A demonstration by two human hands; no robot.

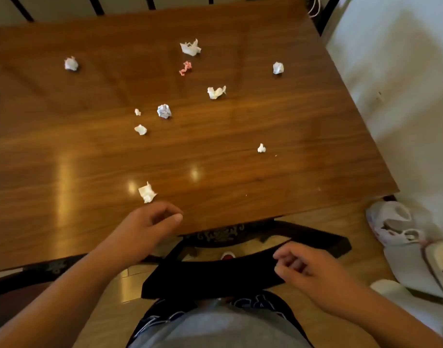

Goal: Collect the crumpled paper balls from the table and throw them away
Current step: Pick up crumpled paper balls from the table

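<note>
The nearest paper ball (147, 192) lay on the table (303, 172) close to the front edge, w/ the left hand (150, 222) just below it, near but not touching. That hand was loosely curled, fingers a bit apart, holding nothing. The right hand (303, 266) hung lower, over a dark chair back (215, 275), half curled & empty too. More paper balls (164, 111) sat spread out farther back, approx. nine, incl. a pink scrap (185, 68). I think the first pick-up was only starting. Next move prob. needs the left hand to reach up a little and pinch that near ball. A white bag (391, 222) sat on the floor at the right, maybe for trash.
</note>
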